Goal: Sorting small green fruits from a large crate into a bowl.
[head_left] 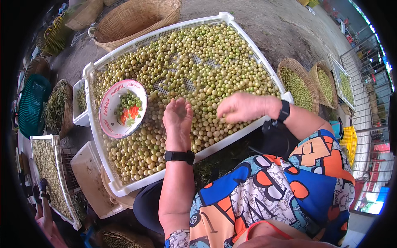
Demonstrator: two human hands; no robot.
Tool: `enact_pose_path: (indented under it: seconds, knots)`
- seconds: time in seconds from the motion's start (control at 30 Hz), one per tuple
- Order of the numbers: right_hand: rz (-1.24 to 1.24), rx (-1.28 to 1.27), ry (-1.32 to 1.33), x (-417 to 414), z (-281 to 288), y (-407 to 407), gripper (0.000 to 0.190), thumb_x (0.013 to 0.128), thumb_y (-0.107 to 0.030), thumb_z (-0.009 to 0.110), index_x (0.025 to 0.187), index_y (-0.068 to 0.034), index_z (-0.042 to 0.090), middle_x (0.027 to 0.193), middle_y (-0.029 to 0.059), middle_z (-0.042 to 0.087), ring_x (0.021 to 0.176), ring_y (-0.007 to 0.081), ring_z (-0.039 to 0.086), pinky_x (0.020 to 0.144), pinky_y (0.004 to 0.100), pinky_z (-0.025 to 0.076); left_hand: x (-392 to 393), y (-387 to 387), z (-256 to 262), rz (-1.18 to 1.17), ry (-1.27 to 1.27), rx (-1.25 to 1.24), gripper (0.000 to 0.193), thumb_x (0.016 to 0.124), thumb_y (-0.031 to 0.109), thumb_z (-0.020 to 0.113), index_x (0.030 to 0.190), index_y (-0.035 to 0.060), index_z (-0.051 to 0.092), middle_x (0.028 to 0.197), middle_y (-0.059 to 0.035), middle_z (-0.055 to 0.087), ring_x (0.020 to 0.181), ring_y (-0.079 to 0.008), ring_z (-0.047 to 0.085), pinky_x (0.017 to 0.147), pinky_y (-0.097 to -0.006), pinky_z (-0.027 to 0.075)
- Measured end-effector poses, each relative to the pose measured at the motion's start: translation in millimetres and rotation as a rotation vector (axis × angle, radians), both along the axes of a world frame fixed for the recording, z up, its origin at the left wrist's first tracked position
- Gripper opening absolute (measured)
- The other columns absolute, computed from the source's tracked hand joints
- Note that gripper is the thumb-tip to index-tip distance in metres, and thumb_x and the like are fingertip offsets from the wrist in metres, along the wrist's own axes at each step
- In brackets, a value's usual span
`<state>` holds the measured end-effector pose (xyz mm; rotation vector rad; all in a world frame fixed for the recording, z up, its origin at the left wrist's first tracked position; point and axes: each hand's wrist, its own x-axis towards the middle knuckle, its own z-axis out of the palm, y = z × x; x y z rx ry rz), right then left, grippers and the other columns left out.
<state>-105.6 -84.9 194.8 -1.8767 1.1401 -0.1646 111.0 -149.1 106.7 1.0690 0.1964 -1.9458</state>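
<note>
A large white plastic tray with a perforated bottom (189, 86) spreads before me, covered with small round yellow-green fruits (214, 133). My left hand (178, 116) is over the middle of the fruits, palm turned up and fingers curled; whether anything lies in them is hidden. To the right, my right hand (245, 107) reaches down with bent fingertips at the fruits near the tray's front edge. It is blurred, and its grasp is unclear. An enamel bowl with a pink rim (107, 119) rests tilted on the fruits at the left, holding several greener fruits (131, 101).
A large woven basket (130, 21) stands behind the tray. Baskets of fruit (296, 88) sit to the right, near a barred metal fence (369, 93). At left are a white bin (91, 179), a teal basket (34, 105) and another person's gloved hands (42, 189) beside a second tray (51, 173).
</note>
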Motion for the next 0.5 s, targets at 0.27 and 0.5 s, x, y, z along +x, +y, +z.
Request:
enact_pose_path:
  seconds: [0.27, 0.5]
  knots:
    - [-0.394, -0.052, 0.633, -61.4, -65.7, -84.6, 0.081, 0.088, -0.062, 0.044, 0.149, -0.017, 0.014, 0.154, 0.0162, 0.01, 0.142, 0.0351, 0.006, 0.113, 0.0526, 0.011, -3.7, -3.6, -1.3, -0.018, 0.013, -0.002, 0.024, 0.093, 0.023, 0.055, 0.1, -0.0001, 0.056, 0.097, -0.0089, 0.058, 0.091, -0.025, 0.054, 0.072, -0.0304, 0.051]
    - [0.025, -0.053, 0.538, 45.1, -44.8, -44.5, 0.084, 0.082, -0.075, 0.034, 0.149, -0.032, 0.007, 0.156, 0.0089, 0.0, 0.141, 0.0393, -0.01, 0.107, 0.0654, -0.002, -1.9, -6.8, 2.9, 0.015, -0.009, 0.016, 0.023, 0.093, 0.023, 0.055, 0.1, 0.0006, 0.054, 0.096, -0.0088, 0.057, 0.088, -0.0246, 0.054, 0.07, -0.03, 0.051]
